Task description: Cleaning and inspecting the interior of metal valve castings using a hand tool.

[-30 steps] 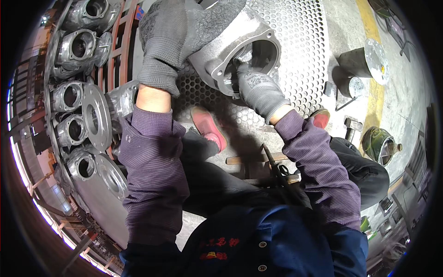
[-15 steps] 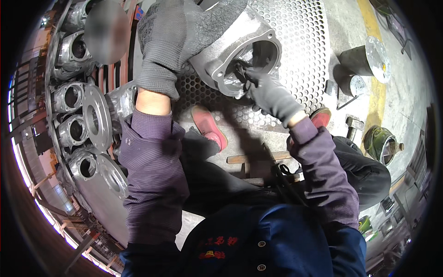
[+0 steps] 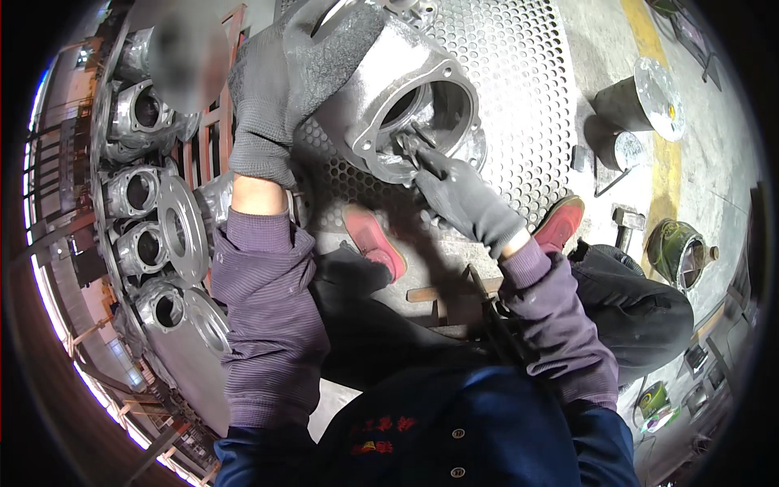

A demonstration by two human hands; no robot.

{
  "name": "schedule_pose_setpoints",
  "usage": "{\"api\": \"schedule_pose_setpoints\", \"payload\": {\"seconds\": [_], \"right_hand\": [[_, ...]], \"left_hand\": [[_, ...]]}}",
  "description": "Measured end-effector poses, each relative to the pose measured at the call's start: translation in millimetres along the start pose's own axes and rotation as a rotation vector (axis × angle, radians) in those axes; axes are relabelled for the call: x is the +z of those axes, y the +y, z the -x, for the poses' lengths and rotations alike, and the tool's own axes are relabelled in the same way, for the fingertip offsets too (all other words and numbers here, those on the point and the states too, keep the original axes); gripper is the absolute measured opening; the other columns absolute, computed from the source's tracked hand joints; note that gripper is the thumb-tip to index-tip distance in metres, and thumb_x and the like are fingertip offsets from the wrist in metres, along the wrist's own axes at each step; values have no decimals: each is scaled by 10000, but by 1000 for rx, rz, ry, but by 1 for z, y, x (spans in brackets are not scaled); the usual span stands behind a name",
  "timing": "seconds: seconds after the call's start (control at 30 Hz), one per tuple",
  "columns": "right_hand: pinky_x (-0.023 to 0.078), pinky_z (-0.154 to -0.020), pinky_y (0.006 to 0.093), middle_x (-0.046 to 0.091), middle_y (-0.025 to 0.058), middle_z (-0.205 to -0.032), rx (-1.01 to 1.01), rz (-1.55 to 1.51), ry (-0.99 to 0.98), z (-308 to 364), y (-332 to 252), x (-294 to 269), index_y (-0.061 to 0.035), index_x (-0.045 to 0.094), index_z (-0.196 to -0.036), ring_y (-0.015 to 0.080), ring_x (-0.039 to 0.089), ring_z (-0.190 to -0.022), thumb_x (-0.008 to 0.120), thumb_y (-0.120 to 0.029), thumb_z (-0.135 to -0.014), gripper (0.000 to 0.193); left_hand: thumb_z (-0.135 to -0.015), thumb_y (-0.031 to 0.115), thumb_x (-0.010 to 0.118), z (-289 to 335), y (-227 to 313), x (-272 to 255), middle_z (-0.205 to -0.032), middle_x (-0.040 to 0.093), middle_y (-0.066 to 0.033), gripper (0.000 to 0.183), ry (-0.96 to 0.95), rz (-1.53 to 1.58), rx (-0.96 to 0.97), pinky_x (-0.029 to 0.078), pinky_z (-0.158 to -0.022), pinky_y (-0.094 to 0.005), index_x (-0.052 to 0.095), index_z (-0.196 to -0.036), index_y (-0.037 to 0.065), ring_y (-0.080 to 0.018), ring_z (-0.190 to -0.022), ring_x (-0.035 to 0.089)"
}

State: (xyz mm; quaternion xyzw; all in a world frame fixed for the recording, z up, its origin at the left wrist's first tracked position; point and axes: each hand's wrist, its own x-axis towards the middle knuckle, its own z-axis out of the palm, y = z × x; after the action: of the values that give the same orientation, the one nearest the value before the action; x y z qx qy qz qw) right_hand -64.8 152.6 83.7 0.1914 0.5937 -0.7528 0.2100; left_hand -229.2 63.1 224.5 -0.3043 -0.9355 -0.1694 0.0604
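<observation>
A grey cast metal housing (image 3: 347, 109) with a round, flanged opening stands tilted on a perforated metal plate (image 3: 519, 97). My left hand (image 3: 312, 69), in a dark grey knit glove, grips its upper left side; part of the fingers is cut off by the frame's top edge. My right hand (image 3: 458, 191), gloved too, is at the lower rim of the opening. Its fingers are closed and reach just inside the bore. Whatever thin thing they may pinch is too small and dark to make out.
On the left, several similar housings (image 3: 134, 191) stand in a row beside flat metal rings (image 3: 180, 230). A metal cylinder with a round end plate (image 3: 659, 99), a hammer (image 3: 626, 227) and a green container (image 3: 672, 253) are on the floor at right. My red shoes (image 3: 375, 241) stand at the plate's near edge.
The housing appears slightly lower and further left, and my left hand has shifted left with it. My right hand has moved down and left along the opening, whose inside now shows more.
</observation>
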Motion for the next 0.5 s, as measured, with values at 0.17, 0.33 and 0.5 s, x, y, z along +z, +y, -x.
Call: {"api": "schedule_pose_setpoints", "payload": {"seconds": [0.17,0.33,0.5], "right_hand": [[418,-413,200,571,1,-759,31,-125,73,19,9,-1,-99,408,-1378,71,542,-528,495,-305,-937,495],[414,-414,196,573,-6,-785,-52,-147,142,48,14,-28,-85,356,-1418,61,522,-523,522,-316,-933,562],[404,-382,192,581,7,-732,78,-230,301,56,9,-56,-66,453,-1320,65,514,-478,523,-303,-929,463]], "left_hand": [[-893,452,552,-17,-34,13,-1218,612,-112,496,3,-145,113,441,-958,-322,592,-1235,95,-242,-1114,590],[-851,554,545,-50,-24,11,-1220,608,-111,573,-22,-139,30,406,-1001,-337,607,-1221,120,-282,-1135,569],[-834,521,586,-74,-31,36,-1115,651,-153,548,11,196,-128,453,-904,-289,634,-1183,100,-182,-1034,617]]}}
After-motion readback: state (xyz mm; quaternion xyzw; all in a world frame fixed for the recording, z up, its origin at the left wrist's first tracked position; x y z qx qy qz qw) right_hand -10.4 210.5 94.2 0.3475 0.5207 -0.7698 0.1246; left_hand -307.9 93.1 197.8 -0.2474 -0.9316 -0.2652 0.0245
